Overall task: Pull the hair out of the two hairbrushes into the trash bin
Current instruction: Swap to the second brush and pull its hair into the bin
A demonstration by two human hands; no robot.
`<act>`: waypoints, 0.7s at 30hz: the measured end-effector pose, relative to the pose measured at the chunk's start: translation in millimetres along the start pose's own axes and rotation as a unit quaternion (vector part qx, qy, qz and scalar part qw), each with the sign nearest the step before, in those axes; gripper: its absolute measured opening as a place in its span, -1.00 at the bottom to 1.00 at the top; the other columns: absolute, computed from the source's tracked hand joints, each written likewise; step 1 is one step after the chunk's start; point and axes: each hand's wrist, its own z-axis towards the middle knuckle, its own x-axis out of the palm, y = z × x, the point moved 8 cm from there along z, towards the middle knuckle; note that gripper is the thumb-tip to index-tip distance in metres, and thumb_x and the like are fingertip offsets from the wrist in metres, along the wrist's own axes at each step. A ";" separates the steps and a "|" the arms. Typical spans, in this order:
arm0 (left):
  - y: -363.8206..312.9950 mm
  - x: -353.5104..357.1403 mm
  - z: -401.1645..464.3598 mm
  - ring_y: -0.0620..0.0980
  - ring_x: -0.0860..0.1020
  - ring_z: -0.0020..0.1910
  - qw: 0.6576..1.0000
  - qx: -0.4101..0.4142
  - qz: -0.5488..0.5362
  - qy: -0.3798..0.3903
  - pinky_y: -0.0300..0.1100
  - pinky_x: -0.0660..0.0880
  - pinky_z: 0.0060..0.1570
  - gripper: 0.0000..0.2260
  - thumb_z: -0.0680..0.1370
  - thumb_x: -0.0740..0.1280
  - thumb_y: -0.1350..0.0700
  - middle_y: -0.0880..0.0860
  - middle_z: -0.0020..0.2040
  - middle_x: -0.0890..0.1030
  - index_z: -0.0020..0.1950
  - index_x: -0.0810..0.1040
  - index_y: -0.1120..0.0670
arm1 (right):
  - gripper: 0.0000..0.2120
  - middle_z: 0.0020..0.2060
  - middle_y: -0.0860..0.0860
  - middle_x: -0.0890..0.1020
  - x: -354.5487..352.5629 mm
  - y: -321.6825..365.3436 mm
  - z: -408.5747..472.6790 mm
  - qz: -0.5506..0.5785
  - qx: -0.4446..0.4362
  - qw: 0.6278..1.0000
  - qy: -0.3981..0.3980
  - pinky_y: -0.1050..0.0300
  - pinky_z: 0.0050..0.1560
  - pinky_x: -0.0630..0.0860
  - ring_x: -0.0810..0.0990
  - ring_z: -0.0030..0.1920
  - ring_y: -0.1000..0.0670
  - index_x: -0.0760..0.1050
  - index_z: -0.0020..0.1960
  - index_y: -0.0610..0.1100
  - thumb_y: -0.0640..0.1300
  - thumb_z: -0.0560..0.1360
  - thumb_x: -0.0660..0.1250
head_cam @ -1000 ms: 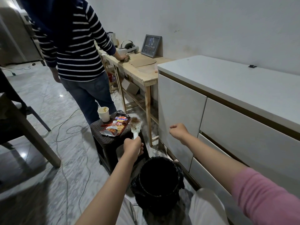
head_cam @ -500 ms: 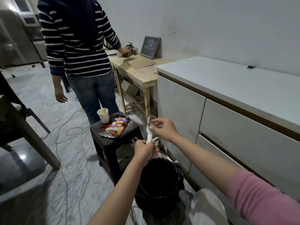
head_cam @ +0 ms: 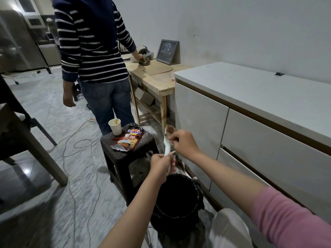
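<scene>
- Hairbrush (head_cam: 167, 140) stands nearly upright above the trash bin (head_cam: 176, 197), its white handle pointing down and its bristle head at twelve o'clock from the hands.
- Left hand (head_cam: 161, 162) is curled round the lower end of the handle, at about six o'clock from the bristle head.
- Right hand (head_cam: 184, 142) sits at three o'clock from the brush, fingers bent and pinching at the bristle side of the head, where brown hair shows; whether it has hold of the hair itself I cannot tell.
- Black bin stands on the floor at six o'clock from both hands, open at the top, just beside the white cabinet (head_cam: 200, 122).
- Dark stool (head_cam: 125, 151) stands at nine o'clock from the brush, carrying a paper cup (head_cam: 115, 126) and a torn snack wrapper (head_cam: 129, 139).
- Another person in a striped sweater (head_cam: 89, 42) stands at eleven o'clock, one hand on the wooden bench (head_cam: 157, 81).
</scene>
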 end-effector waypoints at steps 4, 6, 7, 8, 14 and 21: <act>5.2 2.1 -0.6 -0.08 0.40 -0.45 0.998 -0.040 -0.051 0.007 -0.37 0.41 -0.61 -0.81 0.61 0.27 0.20 0.08 -0.34 0.49 -0.20 0.49 0.22 | -0.84 -0.11 -0.16 0.65 2.3 -2.9 -4.2 0.006 -0.005 1.000 0.013 0.16 -0.04 0.50 0.61 -0.07 -0.11 0.61 -0.13 -0.29 -0.41 0.41 0.27; 6.4 4.3 -1.6 -0.10 0.39 -0.48 0.996 -0.052 -0.072 0.011 -0.38 0.39 -0.61 -0.82 0.60 0.27 0.21 0.08 -0.34 0.49 -0.20 0.49 0.21 | -0.84 -0.13 -0.17 0.64 2.1 -5.6 -5.5 0.010 -0.002 1.000 0.013 0.12 -0.05 0.51 0.59 -0.09 -0.11 0.59 -0.14 -0.29 -0.42 0.40 0.25; 6.5 5.2 -1.7 -0.12 0.38 -0.51 0.994 -0.059 -0.086 0.012 -0.39 0.38 -0.61 -0.83 0.60 0.27 0.21 0.07 -0.34 0.48 -0.19 0.49 0.20 | -0.84 -0.13 -0.17 0.63 1.6 -7.2 -6.0 0.012 0.000 1.000 0.012 0.12 -0.07 0.51 0.58 -0.11 -0.10 0.58 -0.15 -0.29 -0.42 0.40 0.24; 6.3 5.5 -1.0 -0.13 0.37 -0.55 0.993 -0.066 -0.101 0.012 -0.39 0.37 -0.62 -0.84 0.60 0.26 0.22 0.07 -0.35 0.48 -0.18 0.48 0.19 | -0.85 -0.14 -0.17 0.62 1.1 -8.3 -6.6 0.012 0.002 1.000 0.012 0.13 -0.09 0.49 0.56 -0.14 -0.08 0.57 -0.15 -0.30 -0.42 0.40 0.24; -0.8 -0.3 9.4 -0.19 0.36 -0.70 0.988 -0.064 -0.137 -0.010 -0.41 0.32 -0.64 -0.86 0.60 0.25 0.23 0.05 -0.37 0.47 -0.17 0.45 0.16 | -0.92 -0.21 -0.19 0.62 -1.6 -14.4 -12.8 0.041 0.008 0.999 0.001 0.13 -0.17 0.45 0.51 -0.21 -0.05 0.53 -0.19 -0.33 -0.40 0.41 0.26; -7.3 -38.9 30.4 -0.14 0.35 -0.48 0.976 -0.069 -0.190 -0.081 -0.44 0.30 -0.68 -0.88 0.59 0.21 0.25 0.07 -0.30 0.46 -0.14 0.43 0.18 | -0.91 -0.29 -0.12 0.60 -21.9 -34.1 -19.7 0.090 0.039 0.995 -0.024 0.26 -0.24 0.45 0.52 -0.28 0.02 0.55 -0.21 -0.25 -0.38 0.43 0.33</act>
